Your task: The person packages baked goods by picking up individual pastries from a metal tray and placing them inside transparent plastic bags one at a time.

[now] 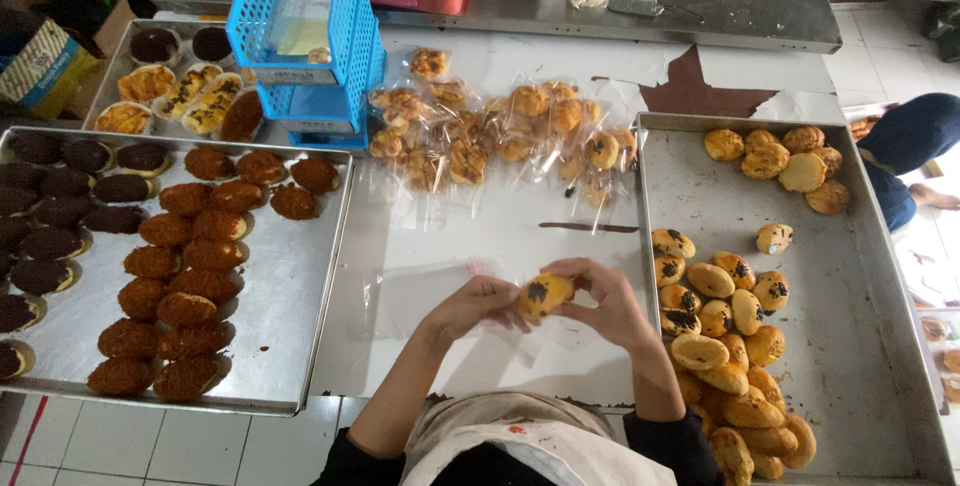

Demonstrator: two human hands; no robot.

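Together, left hand and right hand hold a yellow bun.

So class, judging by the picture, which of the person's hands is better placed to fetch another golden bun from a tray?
Probably the right hand: it sits beside the tray of golden buns.

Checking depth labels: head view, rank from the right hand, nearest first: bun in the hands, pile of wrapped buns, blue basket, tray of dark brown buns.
1. Bun: held at the right hand fingertips, left hand on it too.
2. Pile of wrapped buns: straight ahead, mid-table.
3. Blue basket: far ahead, to the left.
4. Tray of dark brown buns: far left; close to the basket's distance, hard to call.
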